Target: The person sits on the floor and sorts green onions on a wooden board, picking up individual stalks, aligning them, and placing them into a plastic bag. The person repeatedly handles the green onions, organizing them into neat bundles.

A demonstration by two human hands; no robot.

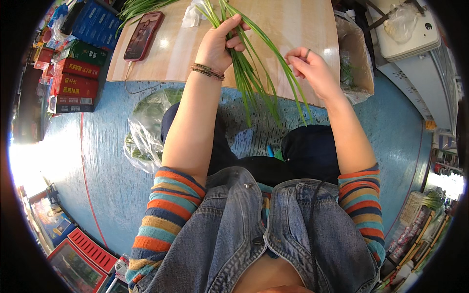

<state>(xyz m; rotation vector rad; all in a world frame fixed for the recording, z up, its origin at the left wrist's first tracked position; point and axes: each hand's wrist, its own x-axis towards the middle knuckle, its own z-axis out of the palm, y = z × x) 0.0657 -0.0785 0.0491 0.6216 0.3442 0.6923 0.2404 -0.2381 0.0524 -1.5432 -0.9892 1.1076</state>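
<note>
My left hand is closed around a bunch of long green leaves, like garlic chives, above the near edge of the wooden table. Their tips hang down past that edge over my lap. To the right, my right hand has its thumb and forefinger close together beside some leaves that arch away from the bunch; whether a leaf is between them cannot be told. More green leaves lie at the table's far left, by a phone in a red case. A crumpled white tissue lies near my left hand.
A clear plastic bag of greens rests on the blue floor, left of my legs. A lined cardboard box with green scraps stands against the table's right side. Stacked cartons stand at the left. The phone's white cable hangs over the edge.
</note>
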